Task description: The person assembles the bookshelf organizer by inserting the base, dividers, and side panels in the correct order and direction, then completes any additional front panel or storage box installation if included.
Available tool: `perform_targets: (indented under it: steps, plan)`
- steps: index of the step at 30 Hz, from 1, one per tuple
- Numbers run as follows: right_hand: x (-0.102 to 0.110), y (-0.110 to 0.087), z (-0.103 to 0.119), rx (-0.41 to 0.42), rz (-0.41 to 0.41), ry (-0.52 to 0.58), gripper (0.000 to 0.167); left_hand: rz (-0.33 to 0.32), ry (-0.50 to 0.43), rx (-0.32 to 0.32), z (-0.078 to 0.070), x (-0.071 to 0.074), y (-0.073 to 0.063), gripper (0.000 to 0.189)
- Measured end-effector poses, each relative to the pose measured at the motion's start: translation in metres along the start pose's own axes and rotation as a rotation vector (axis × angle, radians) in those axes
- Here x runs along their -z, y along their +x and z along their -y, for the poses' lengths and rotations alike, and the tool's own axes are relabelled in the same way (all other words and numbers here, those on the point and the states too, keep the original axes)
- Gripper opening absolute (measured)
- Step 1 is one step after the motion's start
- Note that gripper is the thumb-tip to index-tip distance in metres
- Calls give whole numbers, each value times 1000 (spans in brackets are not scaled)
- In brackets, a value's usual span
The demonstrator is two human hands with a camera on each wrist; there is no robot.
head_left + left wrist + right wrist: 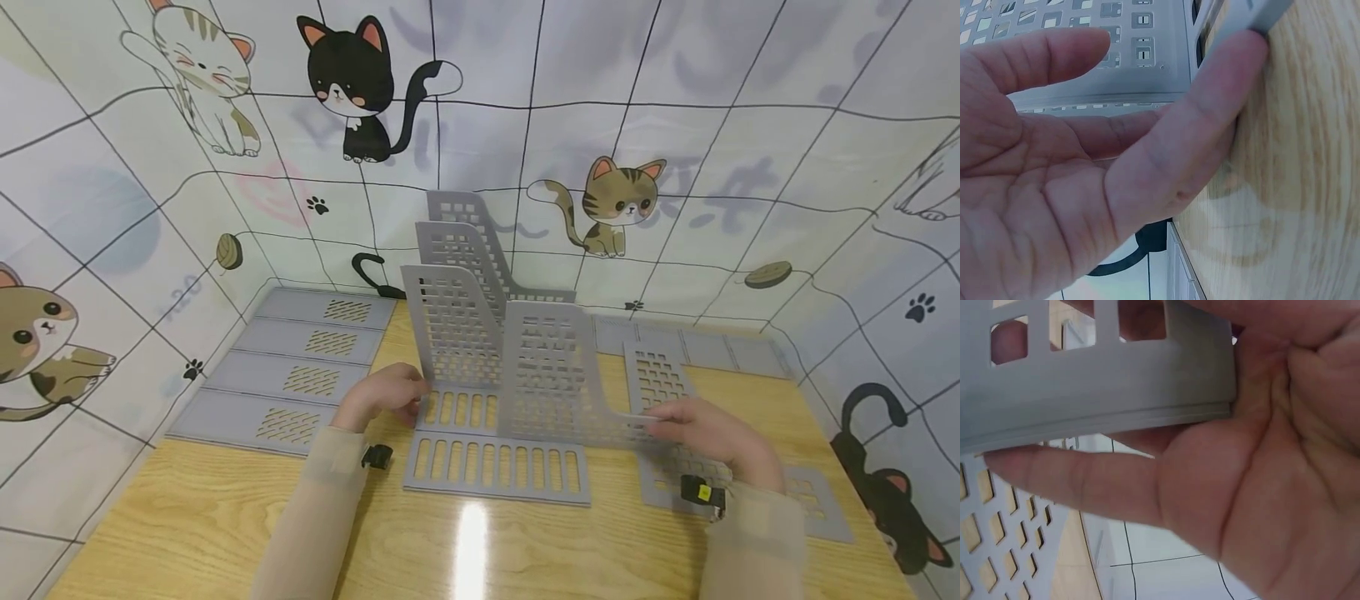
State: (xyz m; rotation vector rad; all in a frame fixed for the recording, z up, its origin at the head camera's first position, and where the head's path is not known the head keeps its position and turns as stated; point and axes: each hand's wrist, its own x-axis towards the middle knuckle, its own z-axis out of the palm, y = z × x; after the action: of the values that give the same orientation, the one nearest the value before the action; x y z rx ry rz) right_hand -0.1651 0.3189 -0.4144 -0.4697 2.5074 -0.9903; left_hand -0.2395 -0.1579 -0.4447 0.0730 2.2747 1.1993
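Note:
A grey slotted base (495, 492) lies on the table, with several perforated upright dividers (416, 325) standing along its left and rear. My left hand (386, 392) is at the base's left edge. In the left wrist view its thumb stands away and an extended fingertip (1250, 47) touches a grey edge low by the table. My right hand (705, 429) holds the low front end of another tall perforated panel (512, 367), which stands upright over the base. The right wrist view shows that panel end (1191, 369) between thumb and fingers; how its lower edge meets the base cannot be made out.
Flat grey panels (225, 417) with slit patches lie in a row at the left. More flat panels (705, 350) lie along the back right. Loose perforated panels (825, 508) lie under and beside my right hand. A cat-print cloth (480, 133) walls the wooden table (405, 550).

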Motion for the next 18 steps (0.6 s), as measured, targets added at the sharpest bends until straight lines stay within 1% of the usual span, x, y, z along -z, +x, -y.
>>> perform_targets:
  steps: [3, 6, 8, 10, 13, 15, 18]
  plan:
    - [-1, 3, 5, 27, 11, -19, 19, -1, 8, -1, 0, 0, 1, 44]
    - [-6, 10, 16, 62, 22, -25, 19, 2, 1, 0, 1, -1, 1, 42]
    - [-12, 18, 24, 77, 29, -30, 22, 5, -2, -3, 0, -2, 1, 41]
    - [-18, 25, 31, 91, 42, -14, 29, 6, 0, -9, 0, -3, 1, 39]
    - [-24, 31, 37, 95, 42, -5, 36, 2, 6, -15, -1, -4, 1, 37]
    - [-26, 33, 40, 96, 39, 4, 38, 0, 8, -14, -1, -4, 1, 36]
    - [-27, 34, 41, 92, 33, -12, 36, 2, 2, -11, -1, -4, 1, 36]
